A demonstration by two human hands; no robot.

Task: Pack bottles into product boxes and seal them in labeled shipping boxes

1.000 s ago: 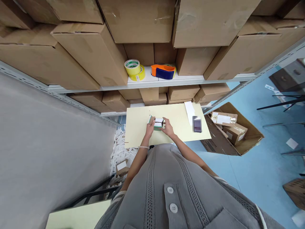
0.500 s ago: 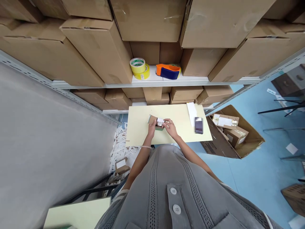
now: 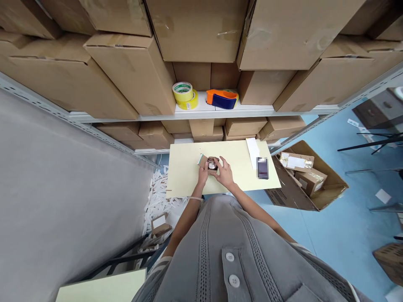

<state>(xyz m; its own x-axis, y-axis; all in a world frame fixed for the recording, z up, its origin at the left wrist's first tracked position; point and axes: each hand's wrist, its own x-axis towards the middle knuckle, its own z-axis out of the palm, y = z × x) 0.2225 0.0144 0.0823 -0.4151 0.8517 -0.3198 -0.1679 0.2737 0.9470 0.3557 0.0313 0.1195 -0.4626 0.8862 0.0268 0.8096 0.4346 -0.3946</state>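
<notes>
"Both hands are together over the middle of the counter (image 3: 184,167), and the left hand (image 3: 202,175) is closed on a small open box (image 3: 212,172), thumb up along its side!"

"And the lid flap (image 3: 203,160)?"

"Folded out to the left, brown inside face showing. Sitting in the opening, a round shiny object (image 3: 212,164), dark around the edge, silvery on top."

"What about the right hand (image 3: 224,173)?"

"Half open, fingers curved and a little spread! The fingertips are at the round object and the box's right edge; whether they grip anything, I cannot tell."

"Take us along the counter."

"Well to the right, a strip of white paper (image 3: 252,152), and just beside it a dark flat item (image 3: 262,170), blurred over."

"Beyond the far edge?"

"A white shelf (image 3: 201,111) carrying two yellow tape rolls (image 3: 183,97), one partly on the other, then an orange and blue tape dispenser (image 3: 224,101), with cardboard boxes (image 3: 126,79) packed around them."

"And off to the sides?"

"On the right, a large open carton (image 3: 288,188) with taped parcels (image 3: 310,181) inside; on the left, a heap of white strips (image 3: 155,188) lower down!"
</notes>
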